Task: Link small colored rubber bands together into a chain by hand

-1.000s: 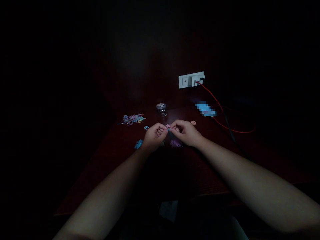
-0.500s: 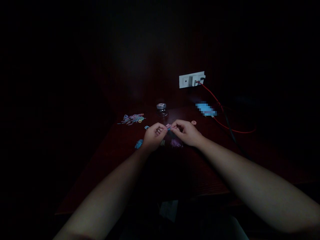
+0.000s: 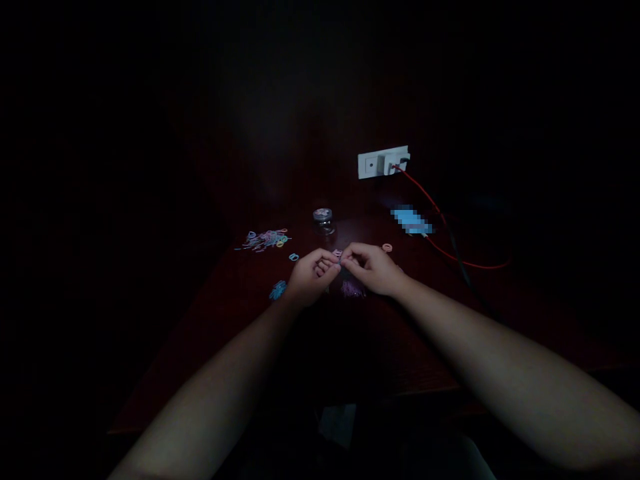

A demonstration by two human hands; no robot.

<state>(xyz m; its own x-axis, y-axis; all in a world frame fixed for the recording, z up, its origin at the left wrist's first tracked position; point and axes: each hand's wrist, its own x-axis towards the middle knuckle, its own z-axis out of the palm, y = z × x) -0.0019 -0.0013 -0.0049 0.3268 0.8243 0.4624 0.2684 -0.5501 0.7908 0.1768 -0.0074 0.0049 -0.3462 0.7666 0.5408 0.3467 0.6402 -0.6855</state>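
My left hand (image 3: 315, 275) and my right hand (image 3: 369, 267) meet over the table, fingertips pinched together and almost touching. Between them is a small bluish hair tie (image 3: 341, 262), mostly covered by the fingers. Just behind the fingertips lie pink hair ties (image 3: 337, 253). A purple heap of hair ties (image 3: 353, 289) rests below my right hand. Beside my left wrist is a blue heap of hair ties (image 3: 277, 289), with a loose light-blue hair tie (image 3: 293, 257) farther back. An orange-pink hair tie (image 3: 387, 247) lies beyond my right hand.
A mixed heap of hair ties (image 3: 265, 240) spreads at the back left of the dark red table (image 3: 215, 347). A lidded clear jar (image 3: 323, 221) stands behind my hands. At right, a blurred-out bright phone-like object (image 3: 411, 220) joins a red cable (image 3: 425, 189) from a wall socket (image 3: 370, 164).
My left hand has shifted slightly right, bringing both sets of fingertips closer together. Less of the blue hair tie shows between them. The view has tilted up slightly.
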